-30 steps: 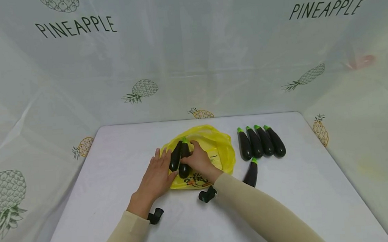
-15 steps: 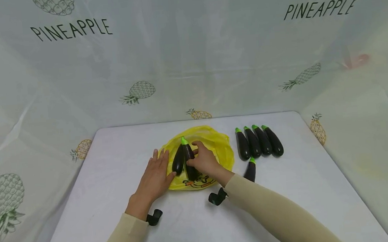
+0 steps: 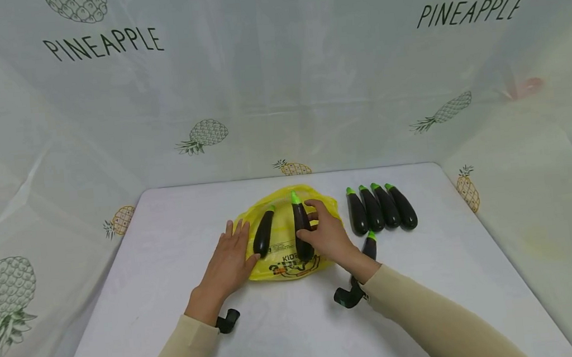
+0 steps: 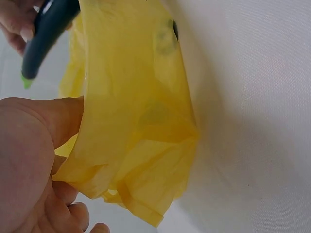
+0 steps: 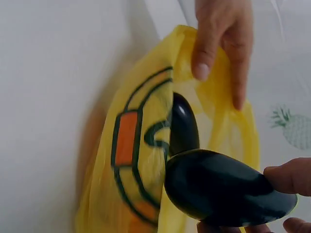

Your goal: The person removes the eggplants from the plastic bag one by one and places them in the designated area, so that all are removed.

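Note:
A yellow plastic bag [image 3: 282, 232] with printed figures stands with its mouth facing up. Inside it leans a dark eggplant [image 3: 264, 232], partly behind the printed wall in the right wrist view. My left hand [image 3: 227, 259] lies along the bag's left rim, fingers straight and thumb spread, touching the plastic. With thumb and fingers my right hand [image 3: 327, 234] holds a second eggplant [image 3: 301, 227], green stem upward, over the bag's right half. Its rounded lower end [image 5: 214, 187] shows at the bag's edge in the right wrist view.
Right of the bag, several eggplants [image 3: 374, 208] lie side by side on the white table [image 3: 455, 277]. One more eggplant [image 3: 369, 246] lies below that row, partly covered by my right forearm. A pineapple-printed sheet [image 3: 279, 89] hangs behind the table.
My right hand has moved to the right with its eggplant, away from the other eggplant in the bag. My left hand has stayed at the bag's left rim.

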A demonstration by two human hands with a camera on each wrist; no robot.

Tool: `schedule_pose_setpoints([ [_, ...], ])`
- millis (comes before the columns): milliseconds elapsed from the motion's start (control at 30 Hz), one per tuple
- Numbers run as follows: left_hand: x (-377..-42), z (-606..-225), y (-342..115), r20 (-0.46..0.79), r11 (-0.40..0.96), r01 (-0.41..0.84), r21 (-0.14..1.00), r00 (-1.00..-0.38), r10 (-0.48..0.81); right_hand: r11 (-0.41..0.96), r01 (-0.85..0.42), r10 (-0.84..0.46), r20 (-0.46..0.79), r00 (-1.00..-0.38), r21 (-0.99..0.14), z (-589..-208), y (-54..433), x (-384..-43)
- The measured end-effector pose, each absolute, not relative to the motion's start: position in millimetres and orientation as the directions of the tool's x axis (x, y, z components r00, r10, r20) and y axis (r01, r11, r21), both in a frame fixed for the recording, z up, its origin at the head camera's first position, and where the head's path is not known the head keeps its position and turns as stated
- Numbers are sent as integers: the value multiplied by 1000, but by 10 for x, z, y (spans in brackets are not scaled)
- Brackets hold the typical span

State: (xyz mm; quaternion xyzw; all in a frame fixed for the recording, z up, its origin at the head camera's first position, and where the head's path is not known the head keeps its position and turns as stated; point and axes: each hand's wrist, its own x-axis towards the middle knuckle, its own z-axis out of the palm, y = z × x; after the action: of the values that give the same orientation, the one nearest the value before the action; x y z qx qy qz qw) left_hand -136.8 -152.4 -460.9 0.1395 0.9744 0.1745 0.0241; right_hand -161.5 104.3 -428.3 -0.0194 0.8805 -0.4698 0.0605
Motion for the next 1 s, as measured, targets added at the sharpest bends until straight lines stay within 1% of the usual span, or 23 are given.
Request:
schedule_pose_setpoints([
  [367,-1369,-4630,-1520,-9,904,259,339,-960,279,611,18,-8,-29,-1000,-791,-4232,1673,-1463],
  [533,-1364,-4633,-1518,-16,902,250,352,-962,272,640,28,20,-20,-1000,-768,-4250,1979,-1380],
  [767,-1357,-4640,-1523,-10,903,250,349,-963,271,704,92,85,-45,-995,-704,-4340,2382,-1247],
  [1000,-1361,-4654,-1542,-7,894,267,361,-957,289,737,146,103,-104,-989,-660,-4499,2632,-1063],
])
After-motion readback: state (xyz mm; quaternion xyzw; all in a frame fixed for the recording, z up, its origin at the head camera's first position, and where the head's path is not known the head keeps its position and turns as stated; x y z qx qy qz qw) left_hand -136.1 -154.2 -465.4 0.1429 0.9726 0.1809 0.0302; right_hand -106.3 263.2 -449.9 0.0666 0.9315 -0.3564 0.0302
